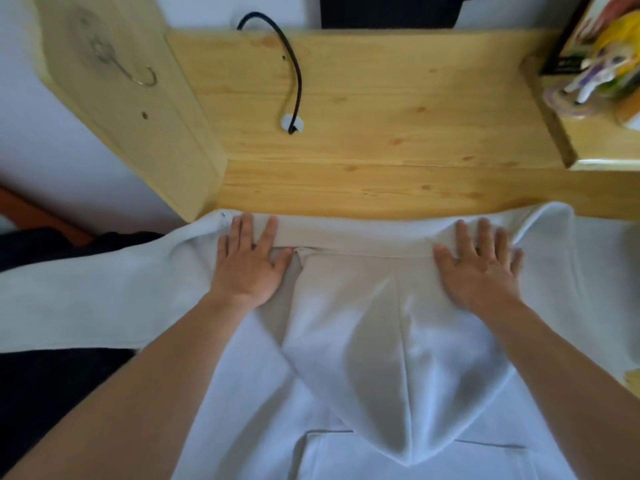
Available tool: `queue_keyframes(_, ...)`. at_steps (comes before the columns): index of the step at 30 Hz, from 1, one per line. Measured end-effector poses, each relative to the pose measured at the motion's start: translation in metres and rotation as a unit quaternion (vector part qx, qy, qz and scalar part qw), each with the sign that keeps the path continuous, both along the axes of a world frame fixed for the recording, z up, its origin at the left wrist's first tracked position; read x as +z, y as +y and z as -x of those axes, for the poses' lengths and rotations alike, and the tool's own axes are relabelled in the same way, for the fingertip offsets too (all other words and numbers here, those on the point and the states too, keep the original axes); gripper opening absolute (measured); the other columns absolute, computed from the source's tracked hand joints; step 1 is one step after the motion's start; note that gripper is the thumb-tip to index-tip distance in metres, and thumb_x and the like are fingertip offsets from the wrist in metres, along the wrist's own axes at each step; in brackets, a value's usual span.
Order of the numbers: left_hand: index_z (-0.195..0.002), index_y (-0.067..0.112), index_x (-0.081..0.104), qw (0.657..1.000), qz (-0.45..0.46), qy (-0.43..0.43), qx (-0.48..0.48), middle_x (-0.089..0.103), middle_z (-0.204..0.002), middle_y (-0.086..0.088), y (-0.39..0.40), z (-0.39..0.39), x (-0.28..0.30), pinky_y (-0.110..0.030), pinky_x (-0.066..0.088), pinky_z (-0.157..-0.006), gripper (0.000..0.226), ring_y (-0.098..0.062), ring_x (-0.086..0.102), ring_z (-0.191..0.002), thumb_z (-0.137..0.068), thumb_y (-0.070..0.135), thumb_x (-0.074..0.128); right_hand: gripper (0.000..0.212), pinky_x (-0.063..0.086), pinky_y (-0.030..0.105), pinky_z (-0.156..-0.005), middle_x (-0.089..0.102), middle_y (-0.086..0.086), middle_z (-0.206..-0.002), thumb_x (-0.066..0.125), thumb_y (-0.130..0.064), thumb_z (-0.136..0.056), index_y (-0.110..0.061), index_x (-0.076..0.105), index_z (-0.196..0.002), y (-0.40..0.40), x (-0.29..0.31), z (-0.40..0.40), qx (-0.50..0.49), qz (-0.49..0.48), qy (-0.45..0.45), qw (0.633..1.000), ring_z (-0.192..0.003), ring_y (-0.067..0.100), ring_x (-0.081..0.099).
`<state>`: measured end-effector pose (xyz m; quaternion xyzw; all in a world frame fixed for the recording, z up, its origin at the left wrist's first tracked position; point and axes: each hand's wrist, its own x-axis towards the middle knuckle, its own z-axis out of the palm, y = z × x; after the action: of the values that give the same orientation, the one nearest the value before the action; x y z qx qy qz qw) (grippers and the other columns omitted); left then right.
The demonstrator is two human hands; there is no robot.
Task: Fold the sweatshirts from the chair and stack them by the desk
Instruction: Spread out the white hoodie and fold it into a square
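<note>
A: Where is the sweatshirt?

B: The white sweatshirt (346, 341) lies spread flat, its far edge touching the near edge of the wooden table (381, 133). Its hood (381, 375) is laid flat down the middle, point toward the person, over the front pocket (346, 452). One sleeve (86, 296) runs out to the left across a dark surface.

A: And the hands?

B: Both are palm-down on the cloth near the collar. The left hand (247, 263) rests left of the hood, fingers (239, 233) straight and slightly spread, thumb out toward the middle. The right hand (479, 263) rests right of the hood, fingers straight and spread as well. Neither pinches or curls round the cloth; they lie flat on it.

A: Any containers about?

B: At the far right, on a raised wooden shelf (588, 147), stand some coloured things (588, 74) that are too blurred to name; I cannot tell whether anything there holds anything.

A: What else is on the table?

B: A black cable (294, 71) arcs over it and goes down into a white-ringed hole (291, 123) in the wood. A wooden side panel (121, 98) stands at the left.
</note>
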<state>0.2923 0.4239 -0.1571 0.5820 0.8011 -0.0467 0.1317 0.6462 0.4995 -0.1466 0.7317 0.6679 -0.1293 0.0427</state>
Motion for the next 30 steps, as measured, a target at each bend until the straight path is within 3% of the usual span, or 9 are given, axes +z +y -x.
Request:
queue_keyframes(4,-0.162,0.038,-0.001,1.0,-0.005,-0.006,0.017,-0.01,-0.171,-0.009,0.004,-0.003,0.003,-0.049,-0.002,-0.126,0.069,-0.027,-0.013,-0.157,-0.101,0.063,0.021,0.065,0.005,0.054,-0.122,0.016,0.014,-0.166,0.031,-0.055,-0.099,-0.022,0.031,-0.155,-0.016,0.012,0.027,0.082,-0.081,0.025,0.993,-0.153,0.037,0.006)
queue_keyframes(8,-0.162,0.037,0.011,0.995,-0.095,0.015,0.021,0.0,-0.171,-0.013,-0.021,-0.02,-0.009,-0.057,0.006,-0.124,0.07,-0.032,-0.004,-0.157,-0.097,0.063,0.016,0.071,0.006,0.047,-0.125,0.013,0.005,-0.168,0.01,-0.064,-0.096,-0.032,0.019,-0.159,-0.032,-0.004,0.022,0.145,-0.059,-0.01,0.988,-0.154,0.03,0.008)
queue_keyframes(11,-0.162,0.039,0.011,0.995,-0.092,0.01,0.042,0.0,-0.171,-0.009,-0.04,-0.027,-0.011,-0.059,0.008,-0.123,0.073,-0.028,-0.002,-0.158,-0.094,0.065,0.014,0.071,0.004,0.046,-0.125,0.009,0.001,-0.169,0.007,-0.065,-0.096,-0.033,0.014,-0.159,-0.024,-0.002,0.0,0.141,-0.047,-0.025,0.989,-0.154,0.027,0.004)
queue_keyframes(16,-0.161,0.036,0.019,0.994,-0.095,0.056,-0.008,0.012,-0.171,-0.005,-0.018,0.001,-0.005,-0.051,0.005,-0.126,0.073,-0.023,0.005,-0.158,-0.094,0.064,0.013,0.074,0.0,0.045,-0.125,0.004,-0.001,-0.169,0.003,-0.066,-0.093,-0.035,0.01,-0.16,-0.018,-0.005,-0.008,0.152,-0.04,-0.023,0.987,-0.155,0.025,0.001)
queue_keyframes(19,-0.162,0.038,0.007,0.998,-0.048,0.029,-0.017,0.002,-0.172,-0.001,0.001,0.019,-0.008,-0.047,-0.001,-0.126,0.068,-0.019,-0.004,-0.158,-0.098,0.062,0.01,0.068,0.0,0.047,-0.125,0.001,-0.002,-0.169,0.011,-0.061,-0.097,-0.035,0.009,-0.16,-0.017,-0.006,-0.003,0.136,-0.019,-0.031,0.99,-0.155,0.024,-0.002)
queue_keyframes(23,-0.162,0.04,0.003,0.997,-0.063,0.031,-0.016,-0.003,-0.172,0.002,0.001,0.017,-0.012,-0.046,-0.003,-0.126,0.078,-0.016,-0.007,-0.158,-0.089,0.067,-0.004,0.07,0.009,0.062,-0.12,0.021,0.015,-0.164,0.022,-0.05,-0.095,-0.017,0.033,-0.155,-0.02,0.006,0.036,0.087,-0.062,0.022,0.994,-0.151,0.04,0.014)
queue_keyframes(25,-0.162,0.039,0.003,0.998,-0.059,0.022,-0.022,-0.004,-0.172,0.002,0.0,0.018,-0.011,-0.047,-0.004,-0.126,0.08,-0.016,-0.008,-0.157,-0.088,0.067,-0.006,0.075,0.01,0.06,-0.12,0.025,0.016,-0.163,0.019,-0.052,-0.092,-0.014,0.036,-0.154,-0.03,0.02,0.08,0.127,-0.103,0.053,0.985,-0.151,0.041,0.016)
queue_keyframes(27,-0.162,0.04,0.004,0.998,-0.054,0.0,-0.024,-0.005,-0.172,0.003,0.002,0.022,-0.008,-0.047,-0.005,-0.126,0.077,-0.015,-0.009,-0.157,-0.09,0.068,0.0,0.078,0.004,0.054,-0.122,0.016,0.009,-0.167,0.007,-0.053,-0.091,-0.019,0.026,-0.158,-0.045,0.029,0.14,0.2,-0.088,0.09,0.972,-0.154,0.035,0.006)
queue_keyframes(30,-0.161,0.041,0.01,0.996,-0.029,-0.06,-0.061,-0.005,-0.172,0.004,0.005,0.033,-0.001,-0.045,-0.006,-0.126,0.067,-0.015,-0.011,-0.157,-0.101,0.056,0.035,0.072,0.004,0.052,-0.123,0.007,0.003,-0.169,0.007,-0.052,-0.095,-0.022,0.014,-0.16,-0.061,0.016,0.213,0.262,-0.058,0.104,0.958,-0.155,0.031,0.002)
